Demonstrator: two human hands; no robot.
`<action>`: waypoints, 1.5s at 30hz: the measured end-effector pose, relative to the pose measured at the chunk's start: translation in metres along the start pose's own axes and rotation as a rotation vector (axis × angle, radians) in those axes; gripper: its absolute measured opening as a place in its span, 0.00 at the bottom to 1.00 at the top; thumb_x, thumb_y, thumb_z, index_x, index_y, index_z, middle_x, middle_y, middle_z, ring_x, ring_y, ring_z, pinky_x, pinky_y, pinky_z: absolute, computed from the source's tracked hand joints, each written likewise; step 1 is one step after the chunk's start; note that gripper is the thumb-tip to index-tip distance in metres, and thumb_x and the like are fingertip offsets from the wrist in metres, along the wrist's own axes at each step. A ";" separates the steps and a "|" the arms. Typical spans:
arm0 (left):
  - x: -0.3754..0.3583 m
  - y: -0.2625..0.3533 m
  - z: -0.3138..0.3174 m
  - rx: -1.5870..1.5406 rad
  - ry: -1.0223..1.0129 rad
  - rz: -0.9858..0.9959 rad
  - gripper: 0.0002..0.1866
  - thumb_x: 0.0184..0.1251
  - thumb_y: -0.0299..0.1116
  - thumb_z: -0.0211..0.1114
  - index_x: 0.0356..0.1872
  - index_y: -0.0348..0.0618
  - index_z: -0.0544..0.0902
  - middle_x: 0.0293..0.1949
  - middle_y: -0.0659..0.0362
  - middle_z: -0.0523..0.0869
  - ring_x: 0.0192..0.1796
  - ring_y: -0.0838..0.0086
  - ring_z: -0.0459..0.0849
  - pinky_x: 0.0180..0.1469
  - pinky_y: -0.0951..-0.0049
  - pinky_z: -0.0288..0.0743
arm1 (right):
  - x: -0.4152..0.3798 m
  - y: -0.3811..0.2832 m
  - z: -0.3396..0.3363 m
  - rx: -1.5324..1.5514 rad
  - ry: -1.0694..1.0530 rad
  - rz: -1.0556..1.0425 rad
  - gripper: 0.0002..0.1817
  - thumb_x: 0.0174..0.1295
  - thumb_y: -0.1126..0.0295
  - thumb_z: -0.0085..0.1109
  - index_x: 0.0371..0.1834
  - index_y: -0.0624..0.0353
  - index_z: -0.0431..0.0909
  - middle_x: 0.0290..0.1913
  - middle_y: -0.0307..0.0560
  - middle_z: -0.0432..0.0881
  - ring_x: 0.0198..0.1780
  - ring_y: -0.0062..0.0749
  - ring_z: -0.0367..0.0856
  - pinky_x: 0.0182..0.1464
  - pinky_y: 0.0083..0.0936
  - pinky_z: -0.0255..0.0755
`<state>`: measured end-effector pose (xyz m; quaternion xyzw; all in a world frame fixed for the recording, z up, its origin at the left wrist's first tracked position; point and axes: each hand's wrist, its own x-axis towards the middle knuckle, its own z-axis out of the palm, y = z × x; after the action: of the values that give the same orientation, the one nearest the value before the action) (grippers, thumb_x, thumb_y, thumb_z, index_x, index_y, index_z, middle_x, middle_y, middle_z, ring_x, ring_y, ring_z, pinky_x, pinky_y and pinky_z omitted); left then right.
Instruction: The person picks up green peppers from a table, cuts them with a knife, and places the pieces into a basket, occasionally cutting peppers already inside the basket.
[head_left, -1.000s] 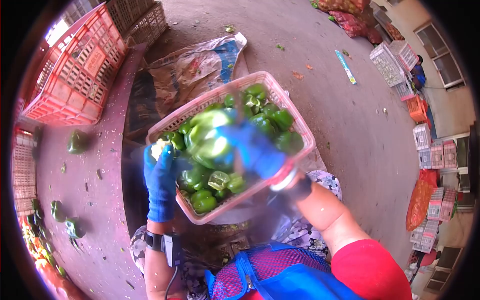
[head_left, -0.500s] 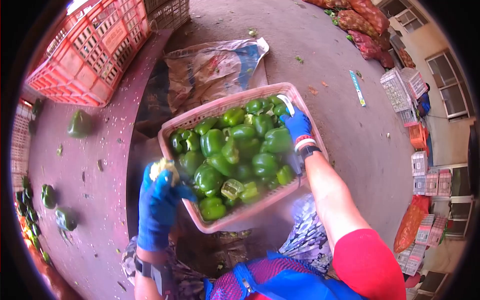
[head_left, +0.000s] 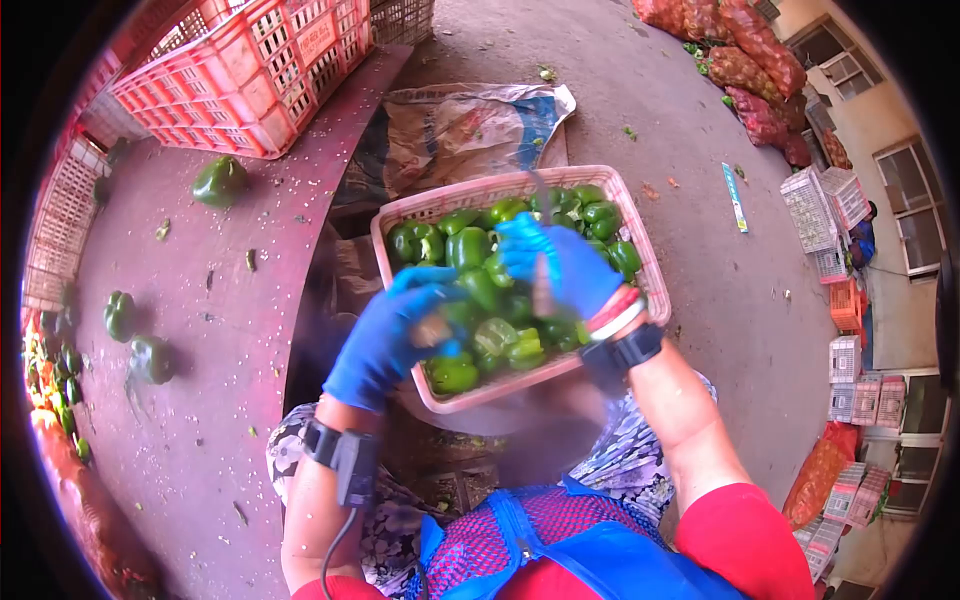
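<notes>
A pink plastic crate (head_left: pixel 449 404) full of green bell peppers (head_left: pixel 467 248) sits in front of my knees, some peppers cut open. My left hand (head_left: pixel 385 335), in a blue glove, is over the crate's near left side with thumb and fingers apart. I see nothing held in it, though motion blurs the fingertips. My gloved right hand (head_left: pixel 570 265) is closed around a knife (head_left: pixel 541 195), its thin grey blade pointing up and away above the peppers. The knife's handle is mostly hidden by the fingers.
Loose peppers (head_left: pixel 219 182) and scraps lie on the reddish surface at left. A large pink crate (head_left: pixel 250 85) stands at upper left. A flattened sack (head_left: pixel 450 135) lies beyond my crate. Filled mesh sacks (head_left: pixel 745 60) and stacked crates (head_left: pixel 812 210) line the right.
The pale pepper core no longer shows in my left hand, which has moved right over the crate. My right hand has come left from the crate's far right side, turning the knife upright.
</notes>
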<state>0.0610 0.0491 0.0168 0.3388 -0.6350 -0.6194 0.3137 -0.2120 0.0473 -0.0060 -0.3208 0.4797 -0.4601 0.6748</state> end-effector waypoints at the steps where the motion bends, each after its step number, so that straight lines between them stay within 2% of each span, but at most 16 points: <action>1: -0.002 0.000 0.008 -0.221 -0.046 -0.193 0.15 0.71 0.35 0.66 0.53 0.39 0.82 0.52 0.54 0.86 0.43 0.69 0.87 0.45 0.69 0.84 | 0.010 0.014 0.016 0.030 -0.085 -0.004 0.22 0.75 0.54 0.56 0.57 0.64 0.80 0.41 0.42 0.86 0.37 0.27 0.85 0.40 0.24 0.79; 3: -0.004 -0.010 0.020 -0.426 -0.064 -0.407 0.15 0.69 0.32 0.67 0.53 0.39 0.82 0.51 0.56 0.86 0.43 0.71 0.87 0.45 0.69 0.84 | -0.010 0.006 0.084 -0.232 -0.036 -0.124 0.19 0.76 0.58 0.52 0.56 0.64 0.78 0.44 0.40 0.85 0.44 0.26 0.83 0.46 0.26 0.76; 5: -0.005 -0.013 0.020 -0.420 -0.065 -0.415 0.15 0.69 0.31 0.67 0.54 0.40 0.81 0.48 0.58 0.87 0.42 0.73 0.87 0.43 0.69 0.84 | -0.006 0.005 0.100 -0.612 -0.252 -0.020 0.32 0.79 0.50 0.48 0.75 0.63 0.65 0.56 0.42 0.82 0.54 0.22 0.78 0.59 0.23 0.72; 7: -0.009 -0.004 0.012 -0.423 -0.036 -0.411 0.15 0.69 0.30 0.66 0.55 0.40 0.80 0.44 0.59 0.88 0.40 0.73 0.87 0.41 0.68 0.84 | -0.007 0.014 0.111 -0.342 -0.396 -0.008 0.33 0.78 0.49 0.49 0.77 0.58 0.63 0.59 0.46 0.81 0.58 0.21 0.76 0.61 0.24 0.71; 8: -0.009 0.007 0.012 -0.466 -0.017 -0.421 0.12 0.70 0.31 0.65 0.50 0.39 0.81 0.37 0.57 0.89 0.37 0.72 0.87 0.39 0.68 0.83 | -0.009 0.010 0.104 -0.279 -0.301 -0.018 0.32 0.74 0.47 0.54 0.76 0.51 0.66 0.61 0.52 0.77 0.61 0.32 0.76 0.64 0.30 0.71; 11: -0.007 0.016 -0.002 -0.462 0.100 -0.441 0.08 0.71 0.32 0.64 0.43 0.39 0.81 0.34 0.53 0.89 0.35 0.70 0.87 0.39 0.71 0.82 | 0.013 0.030 0.069 -1.311 0.356 -0.542 0.29 0.67 0.48 0.60 0.67 0.49 0.73 0.56 0.59 0.78 0.56 0.54 0.79 0.60 0.37 0.73; 13: -0.006 0.009 -0.014 -0.433 0.190 -0.290 0.12 0.73 0.38 0.61 0.45 0.39 0.79 0.36 0.50 0.90 0.36 0.70 0.87 0.40 0.74 0.80 | 0.016 0.052 0.041 -1.655 0.430 -0.403 0.30 0.60 0.50 0.68 0.62 0.51 0.78 0.57 0.61 0.76 0.57 0.57 0.79 0.61 0.42 0.73; 17: -0.014 0.043 -0.026 -0.519 0.364 -0.185 0.12 0.77 0.39 0.57 0.42 0.42 0.83 0.40 0.54 0.90 0.39 0.74 0.83 0.43 0.71 0.79 | 0.035 0.090 -0.062 -1.103 0.378 -0.392 0.19 0.58 0.59 0.71 0.49 0.56 0.84 0.51 0.56 0.82 0.51 0.50 0.83 0.57 0.39 0.77; 23: -0.017 0.036 -0.039 -0.462 0.380 -0.227 0.16 0.77 0.37 0.60 0.58 0.39 0.78 0.46 0.56 0.83 0.43 0.70 0.86 0.42 0.72 0.84 | -0.043 0.071 0.011 -0.419 -0.131 0.034 0.20 0.63 0.60 0.71 0.54 0.57 0.81 0.51 0.45 0.84 0.55 0.31 0.81 0.60 0.31 0.74; 25: -0.018 0.037 -0.034 -0.507 0.371 -0.219 0.15 0.77 0.37 0.60 0.57 0.39 0.78 0.46 0.56 0.83 0.43 0.70 0.86 0.42 0.72 0.85 | -0.048 0.114 0.014 -0.961 -0.383 -0.266 0.19 0.57 0.59 0.72 0.50 0.50 0.82 0.48 0.46 0.81 0.54 0.44 0.79 0.61 0.39 0.72; 30: -0.026 0.043 -0.026 -0.423 0.443 -0.210 0.12 0.77 0.39 0.57 0.43 0.41 0.82 0.40 0.54 0.90 0.36 0.76 0.85 0.37 0.75 0.79 | -0.067 0.083 0.066 -1.858 -0.195 -0.282 0.15 0.59 0.60 0.68 0.45 0.53 0.80 0.44 0.55 0.81 0.52 0.53 0.80 0.53 0.45 0.74; 32: -0.027 0.038 -0.032 -0.366 0.393 -0.191 0.13 0.78 0.39 0.56 0.42 0.40 0.83 0.39 0.54 0.90 0.36 0.76 0.85 0.37 0.75 0.79 | -0.048 0.154 0.027 -1.552 -0.305 -0.211 0.14 0.59 0.59 0.68 0.43 0.53 0.80 0.41 0.56 0.81 0.48 0.55 0.81 0.50 0.47 0.75; 37: -0.010 0.045 -0.024 -0.416 0.410 -0.281 0.15 0.77 0.39 0.56 0.39 0.39 0.85 0.37 0.53 0.90 0.36 0.75 0.85 0.40 0.74 0.79 | -0.019 0.116 0.034 -1.336 -0.418 0.075 0.19 0.54 0.57 0.72 0.42 0.56 0.79 0.39 0.56 0.85 0.42 0.56 0.84 0.45 0.47 0.77; 41: -0.006 0.043 -0.018 -0.398 0.376 -0.260 0.14 0.77 0.38 0.55 0.39 0.38 0.83 0.37 0.51 0.90 0.36 0.73 0.85 0.40 0.73 0.79 | -0.039 0.078 0.002 -1.133 -0.444 -0.182 0.19 0.56 0.61 0.71 0.50 0.55 0.83 0.42 0.56 0.86 0.44 0.51 0.85 0.46 0.40 0.78; 43: -0.011 0.047 -0.014 -0.345 0.389 -0.284 0.13 0.77 0.38 0.55 0.40 0.39 0.83 0.37 0.52 0.90 0.36 0.73 0.85 0.39 0.73 0.79 | -0.035 0.017 -0.008 -1.434 -0.032 0.052 0.27 0.55 0.63 0.70 0.61 0.50 0.79 0.57 0.59 0.81 0.56 0.51 0.80 0.57 0.41 0.76; 45: -0.012 0.050 -0.010 -0.350 0.407 -0.334 0.13 0.77 0.38 0.56 0.40 0.39 0.83 0.37 0.52 0.90 0.35 0.74 0.84 0.38 0.73 0.78 | -0.038 -0.006 -0.042 -1.878 0.388 -0.148 0.34 0.53 0.68 0.66 0.68 0.46 0.73 0.65 0.60 0.72 0.64 0.55 0.73 0.65 0.44 0.71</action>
<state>0.0744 0.0534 0.0675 0.4963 -0.3785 -0.6817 0.3817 -0.2580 0.0810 -0.0011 -0.6782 0.7341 0.0252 0.0207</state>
